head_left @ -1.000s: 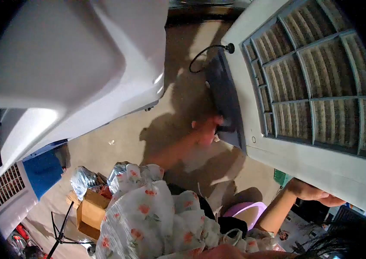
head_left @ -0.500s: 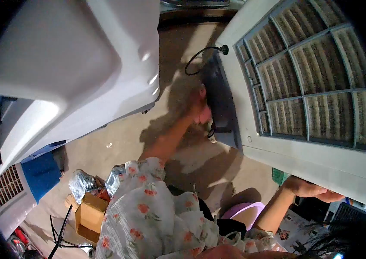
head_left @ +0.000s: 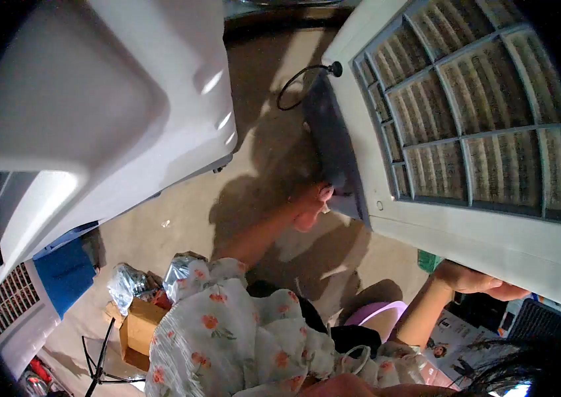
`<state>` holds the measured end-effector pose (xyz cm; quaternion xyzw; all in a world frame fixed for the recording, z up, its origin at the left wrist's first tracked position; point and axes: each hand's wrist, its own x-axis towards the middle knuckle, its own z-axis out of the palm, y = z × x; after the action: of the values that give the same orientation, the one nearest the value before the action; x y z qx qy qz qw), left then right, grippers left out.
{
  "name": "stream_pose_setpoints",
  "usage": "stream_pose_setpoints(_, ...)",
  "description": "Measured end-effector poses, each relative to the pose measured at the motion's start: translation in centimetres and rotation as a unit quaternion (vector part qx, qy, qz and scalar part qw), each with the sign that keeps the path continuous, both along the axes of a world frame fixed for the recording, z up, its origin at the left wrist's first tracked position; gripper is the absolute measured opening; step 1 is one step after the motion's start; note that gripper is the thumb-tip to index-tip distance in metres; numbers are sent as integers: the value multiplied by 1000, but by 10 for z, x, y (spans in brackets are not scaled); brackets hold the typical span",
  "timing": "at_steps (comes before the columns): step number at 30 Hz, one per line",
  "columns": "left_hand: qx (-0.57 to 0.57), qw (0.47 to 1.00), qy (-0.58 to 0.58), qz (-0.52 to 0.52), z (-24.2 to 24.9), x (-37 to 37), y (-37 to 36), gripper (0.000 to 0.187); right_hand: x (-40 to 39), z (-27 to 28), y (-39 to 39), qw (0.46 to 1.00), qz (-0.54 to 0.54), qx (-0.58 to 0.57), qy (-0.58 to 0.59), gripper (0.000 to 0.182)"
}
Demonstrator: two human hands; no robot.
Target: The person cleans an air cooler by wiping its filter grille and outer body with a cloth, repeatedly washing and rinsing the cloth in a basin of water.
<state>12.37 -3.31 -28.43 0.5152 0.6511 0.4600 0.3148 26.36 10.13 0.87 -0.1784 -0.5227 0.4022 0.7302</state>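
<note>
A white air cooler panel (head_left: pixel 479 231) with a blue-grey grille over ribbed cooling pads (head_left: pixel 426 116) stands tilted on the right. My right hand (head_left: pixel 475 278) is closed around its lower edge, fingers curled underneath. My left hand (head_left: pixel 312 206) is at the bottom corner of the panel's dark inner side (head_left: pixel 336 145). Its fingers are bent together there, and whatever they pinch is hidden. Higher up, a thin black cord (head_left: pixel 287 89) loops out from a black knob (head_left: pixel 336 69) on the panel's frame.
A large white cooler body (head_left: pixel 108 132) fills the left side. Below it are another grilled unit (head_left: pixel 9 298) with a blue part, a cardboard box (head_left: pixel 141 331), plastic-wrapped items (head_left: pixel 128 288) and a black stand (head_left: pixel 98 367). A purple basin (head_left: pixel 386 311) sits near my body.
My left hand has come down along the panel's dark side to its bottom corner, fingers now bent together. My right hand keeps its hold, and the view has shifted slightly.
</note>
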Motion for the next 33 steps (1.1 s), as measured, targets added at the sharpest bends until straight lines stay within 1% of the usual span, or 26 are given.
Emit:
stream_pose_setpoints(1, 44, 998, -25, 24, -8, 3, 4, 41, -7, 3, -2, 999, -33, -14, 30, 58)
stream_pose_setpoints(2, 92, 995, 10, 46, -15, 11, 6, 41, -7, 4, -2, 998, -44, -23, 38, 58)
stream_pose_setpoints(4, 105, 993, 24, 46, -5, 9, 11, 43, -5, 3, -2, 998, -42, -34, 34, 59)
stream_pose_setpoints(5, 70, 997, 1, 24, 0, 4, 15, 45, -2, 1, -2, 999, -29, -38, 20, 60)
stream_pose_setpoints(7, -13, 996, -88, 32, 48, -5, 7, 43, 2, -2, -2, 999, -1, -43, -6, 60)
stream_pose_setpoints(8, -60, 984, -156, 60, 91, -9, -2, 41, 0, 0, -5, 999, -12, -25, -29, 61)
stream_pose_setpoints(10, -15, 983, -141, 115, 99, 0, -5, 38, -13, 8, -14, 995, -59, 33, -80, 62)
stream_pose_setpoints(11, 76, 986, -55, 139, 65, 13, 1, 38, -17, 11, -16, 991, -77, 52, -94, 63)
stream_pose_setpoints(12, 99, 982, -15, 158, 33, 23, 5, 38, -22, 13, -18, 987, -96, 71, -108, 63)
stream_pose_setpoints(13, 120, 976, 26, 178, 1, 34, 8, 37, -20, 14, -19, 987, -95, 68, -113, 64)
stream_pose_setpoints(14, 74, 978, 24, 195, -28, 44, 11, 36, -20, 15, -21, 986, -94, 65, -118, 64)
stream_pose_setpoints(16, 8, 983, -26, 181, -72, 54, 7, 34, -18, 16, -23, 986, -93, 60, -127, 65)
stream_pose_setpoints(17, -9, 986, -73, 151, -89, 53, 4, 34, -18, 16, -22, 988, -85, 48, -119, 65)
stream_pose_setpoints(19, -74, 977, -102, 170, -95, 61, 3, 34, -17, 14, -21, 993, -64, 11, -95, 64)
stream_pose_setpoints(20, -123, 964, -82, 219, -97, 75, 1, 33, -13, 11, -18, 995, -48, -5, -85, 63)
stream_pose_setpoints(22, -199, 938, -153, 239, -118, 94, 1, 32, -1, 5, -9, 997, -9, -26, -67, 63)
stream_pose_setpoints(23, -222, 921, -241, 210, -156, 104, 9, 32, 4, 4, -6, 998, 14, -31, -59, 62)
stream_pose_setpoints(25, -154, 924, -243, 252, -150, 111, 16, 31, -5, 7, -11, 996, -12, 7, -91, 64)
stream_pose_setpoints(26, -63, 932, -158, 320, -97, 110, 14, 30, -9, 8, -13, 994, -23, 28, -106, 64)
stream_pose_setpoints(27, 30, 921, -69, 383, -66, 111, 14, 29, -8, 8, -10, 993, -13, 41, -107, 63)
stream_pose_setpoints(28, 26, 931, 10, 365, -97, 123, 20, 30, -4, 6, -6, 993, -4, 52, -108, 61)
stream_pose_setpoints(29, 22, 935, 90, 343, -153, 138, 27, 31, -2, 6, -4, 992, 3, 63, -107, 60)
stream_pose_setpoints(30, 16, 933, 170, 318, -187, 149, 28, 33, -2, 9, -7, 946, -125, 211, -211, 58)
stream_pose_setpoints(31, -40, 970, -39, 238, -162, 145, 14, 35, -5, 15, -14, 851, -247, 346, -307, 56)
stream_pose_setpoints(32, -94, 953, -246, 148, -106, 131, -5, 38, -6, 8, -22, 847, -272, 318, -327, 54)
stream_pose_setpoints(33, -97, 913, -384, 102, -79, 129, -19, 42, -7, 1, -31, 841, -295, 290, -349, 51)
